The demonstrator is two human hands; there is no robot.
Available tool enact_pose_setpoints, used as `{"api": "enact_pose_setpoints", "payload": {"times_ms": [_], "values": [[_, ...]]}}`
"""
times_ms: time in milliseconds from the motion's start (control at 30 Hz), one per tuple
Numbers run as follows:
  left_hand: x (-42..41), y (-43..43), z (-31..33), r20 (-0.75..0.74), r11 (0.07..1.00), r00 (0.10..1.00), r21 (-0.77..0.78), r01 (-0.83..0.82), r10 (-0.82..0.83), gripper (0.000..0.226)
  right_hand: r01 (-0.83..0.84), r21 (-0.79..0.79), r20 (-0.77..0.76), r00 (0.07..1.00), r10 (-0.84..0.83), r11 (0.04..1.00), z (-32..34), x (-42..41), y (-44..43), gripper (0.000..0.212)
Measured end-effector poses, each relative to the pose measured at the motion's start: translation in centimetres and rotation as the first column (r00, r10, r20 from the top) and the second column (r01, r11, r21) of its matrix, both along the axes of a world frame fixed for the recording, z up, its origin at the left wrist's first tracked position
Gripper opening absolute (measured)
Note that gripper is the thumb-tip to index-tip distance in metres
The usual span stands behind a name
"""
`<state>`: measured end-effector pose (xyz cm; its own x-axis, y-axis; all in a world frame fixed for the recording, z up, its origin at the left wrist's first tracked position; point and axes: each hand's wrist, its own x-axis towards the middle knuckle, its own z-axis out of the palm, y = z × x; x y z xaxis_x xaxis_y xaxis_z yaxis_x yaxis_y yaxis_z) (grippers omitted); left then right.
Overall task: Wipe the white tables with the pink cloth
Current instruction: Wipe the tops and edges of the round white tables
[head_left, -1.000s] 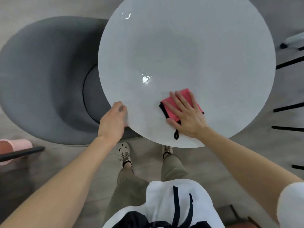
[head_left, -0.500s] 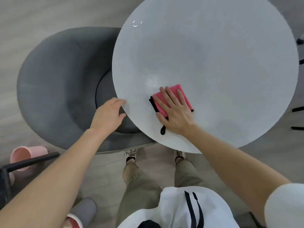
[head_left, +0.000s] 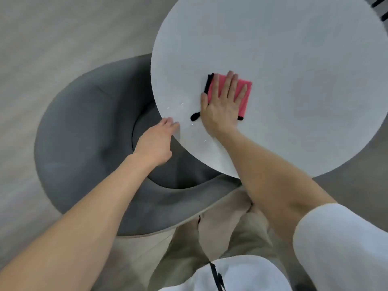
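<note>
A round white table [head_left: 294,70] fills the upper right of the head view. A folded pink cloth [head_left: 244,95] with a black edge and black loop lies flat on its near left part. My right hand [head_left: 222,106] presses the cloth down with straight, spread fingers. My left hand [head_left: 156,141] touches the table's left rim, fingertips on the edge.
A round grey upholstered chair [head_left: 84,143] stands left of and partly under the table. Grey floor [head_left: 52,38] lies around it. My legs and white shirt are at the bottom. Dark chair legs [head_left: 380,5] show at the top right corner.
My right hand has slid the cloth further onto the table, away from the near edge. My view has swung left and tilted. My left hand stays at the rim.
</note>
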<state>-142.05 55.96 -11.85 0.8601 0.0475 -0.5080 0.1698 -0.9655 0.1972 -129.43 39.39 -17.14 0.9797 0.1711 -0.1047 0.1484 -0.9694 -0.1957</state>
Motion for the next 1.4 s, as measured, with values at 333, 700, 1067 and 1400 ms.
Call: {"api": "enact_pose_setpoints", "payload": {"times_ms": [333, 700, 1067, 1400], "values": [[0.7, 1.6, 1.0, -0.097, 0.991, 0.986, -0.035, 0.133, -0.136, 0.087, -0.172, -0.017, -0.031, 0.985, 0.171, 0.985, 0.4, -13.7, -12.3, 0.065], [0.5, 2.5, 0.1, -0.058, 0.993, 0.995, -0.096, 0.072, -0.078, 0.082, 0.020, 0.033, -0.012, 1.000, -0.020, 0.999, -0.4, -10.8, 5.6, 0.070], [0.0, 2.0, 0.1, -0.038, 0.991, 0.996, -0.115, 0.070, -0.075, 0.086, 0.074, -0.036, -0.080, 0.994, -0.077, 0.997, 0.1, -13.9, -15.2, 0.067], [-7.6, 2.0, -1.4, 0.332, 0.998, 0.943, -0.058, 0.012, 0.008, 0.064, -0.037, 0.004, -0.016, 0.999, 0.037, 0.999, -0.2, -12.1, 4.2, 0.069]]}}
